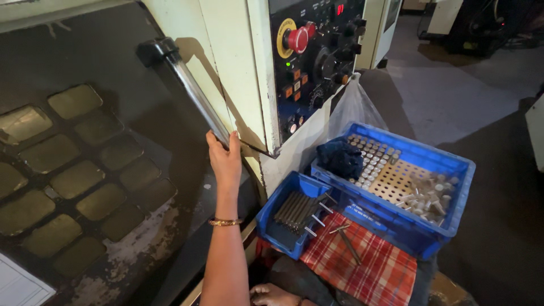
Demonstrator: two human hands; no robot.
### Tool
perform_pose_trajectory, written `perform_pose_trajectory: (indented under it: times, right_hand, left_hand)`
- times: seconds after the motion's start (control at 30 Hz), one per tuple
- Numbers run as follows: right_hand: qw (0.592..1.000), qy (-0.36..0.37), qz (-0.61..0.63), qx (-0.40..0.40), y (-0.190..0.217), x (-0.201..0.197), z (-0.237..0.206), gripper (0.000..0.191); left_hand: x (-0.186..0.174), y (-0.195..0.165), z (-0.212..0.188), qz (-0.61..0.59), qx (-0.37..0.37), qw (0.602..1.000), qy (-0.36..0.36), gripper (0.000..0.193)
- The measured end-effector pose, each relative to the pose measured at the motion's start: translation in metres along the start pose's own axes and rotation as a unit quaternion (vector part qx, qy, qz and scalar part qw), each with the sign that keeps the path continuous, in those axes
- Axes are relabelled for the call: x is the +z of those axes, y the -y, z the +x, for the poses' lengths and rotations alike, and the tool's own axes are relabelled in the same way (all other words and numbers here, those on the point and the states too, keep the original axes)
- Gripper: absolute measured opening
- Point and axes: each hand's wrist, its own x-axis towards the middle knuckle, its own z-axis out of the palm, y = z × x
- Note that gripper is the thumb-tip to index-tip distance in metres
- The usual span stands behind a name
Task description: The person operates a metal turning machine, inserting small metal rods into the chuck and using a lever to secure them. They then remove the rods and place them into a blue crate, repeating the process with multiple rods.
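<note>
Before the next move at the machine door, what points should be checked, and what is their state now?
1. Left hand grips the door handle: ok.
2. Right hand is away from the door: ok, it rests low on the lap.
3. Door is fully shut: cannot tell.
4. Red stop button is unobstructed: ok.
5. Metal rods lie inside the small blue bin: not ok, some poke out onto the checked cloth.

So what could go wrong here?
The left hand grips the metal door handle close to the machine's edge, so fingers might get pinched. Loose metal rods lie on the checked cloth and could roll off. The small blue bin sits near the edge and might tip.
</note>
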Motion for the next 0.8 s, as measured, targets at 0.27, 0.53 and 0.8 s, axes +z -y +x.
perform_pose_trajectory:
  times: [0.27, 0.53, 0.8]
  right_hand:
    - [0.995, -0.059, -0.073, -0.046, 0.006, -0.002, -0.006, 0.037]
    - [0.977, -0.100, 0.015, -0.186, 0.002, 0.002, 0.000, 0.021]
    - [0.981, -0.115, -0.097, -0.125, -0.010, 0.000, -0.001, 0.024]
  left_hand:
    - [0.001, 0.009, 0.001, -0.017, 0.040, 0.999, -0.003, 0.040]
    - [0.002, 0.009, 0.001, -0.020, 0.038, 0.999, -0.012, 0.045]
    - [0.002, 0.010, 0.001, -0.011, 0.011, 1.000, -0.008, 0.046]
